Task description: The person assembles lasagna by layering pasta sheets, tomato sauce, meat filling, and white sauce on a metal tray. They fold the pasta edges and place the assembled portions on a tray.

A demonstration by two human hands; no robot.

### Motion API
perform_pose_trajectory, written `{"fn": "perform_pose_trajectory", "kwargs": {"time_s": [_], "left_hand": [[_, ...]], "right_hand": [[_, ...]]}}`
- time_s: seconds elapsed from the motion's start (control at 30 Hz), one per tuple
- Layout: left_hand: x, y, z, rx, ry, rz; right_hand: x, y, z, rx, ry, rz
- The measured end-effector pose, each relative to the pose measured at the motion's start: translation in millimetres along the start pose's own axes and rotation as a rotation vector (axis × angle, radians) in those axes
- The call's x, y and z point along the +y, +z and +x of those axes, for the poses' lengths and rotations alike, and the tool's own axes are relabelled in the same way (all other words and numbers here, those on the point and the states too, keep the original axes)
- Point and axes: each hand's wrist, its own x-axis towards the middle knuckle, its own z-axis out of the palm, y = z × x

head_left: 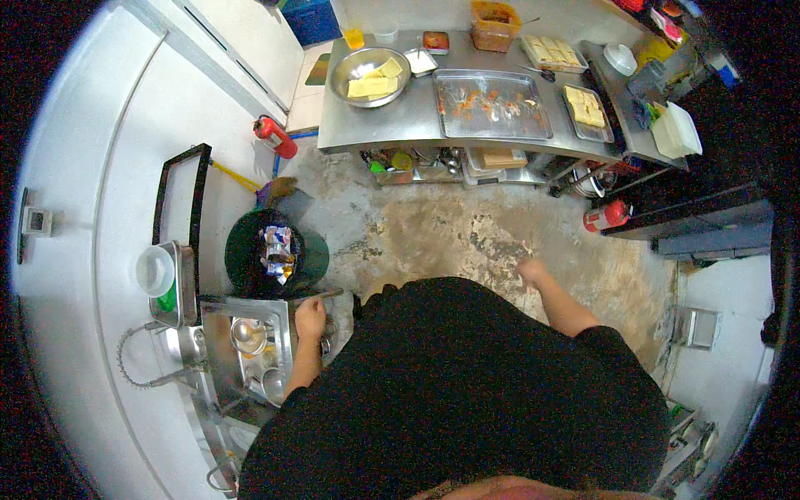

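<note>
Left hand [310, 318] at slim bar [330, 293], long axis pointing right; right hand [531, 271] over floor [433, 237]; grips unclear.

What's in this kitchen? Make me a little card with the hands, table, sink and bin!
Left hand: beside the sink; can't tell if it holds anything
Right hand: out over the floor
Table: metal bowl with yellow sheets, smeared tray
Sink: dishes inside
Bin: green, wrappers inside
Fire extinguishers: two, both red
</note>
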Motion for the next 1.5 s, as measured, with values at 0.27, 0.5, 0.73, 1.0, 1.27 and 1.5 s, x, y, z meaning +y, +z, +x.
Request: {"fn": "perform_pose_trajectory", "kwargs": {"time_s": [0.27,0.5,0.73,1.0,1.27,1.5], "left_hand": [[85,-32,129,0.020,0.054,0.016],[203,-41,338,0.144,0.387,0.044],[337,1,532,-0.013,0.613,0.240],[362,66,620,-0.221,0.464,0.563],[370,56,614,-0.317,0.325,0.689],[362,47,594,-0.431,0.397,0.753]], "right_hand": [[-101,-147,177,0.164,0.164,1.030],[-164,-235,249,0.305,0.396,1.589],[-150,-234,258,0.401,0.642,1.550],[-53,-270,255,0.273,0.548,0.612],[-23,-368,290,0.410,0.294,-0.048],[-35,-436,334,0.450,0.231,0.000]]}}
